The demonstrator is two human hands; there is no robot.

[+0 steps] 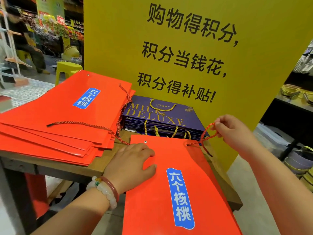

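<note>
Pinching cord (205, 132), right hand (232, 131); bag (169, 158) bottom cropped.

Bright even indoor light, soft shadows, edges bowed, background blurred

One loose red bag (171, 156), one red stack (55, 114), one purple stack (189, 117), one yellow sign (115, 39).

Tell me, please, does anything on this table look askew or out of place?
Yes. The stack of red bags on the left is fanned out unevenly, edges misaligned. The red bag under the left hand has cord through one eyelet only; its other eyelet is empty. The right hand pinches that cord.
</note>
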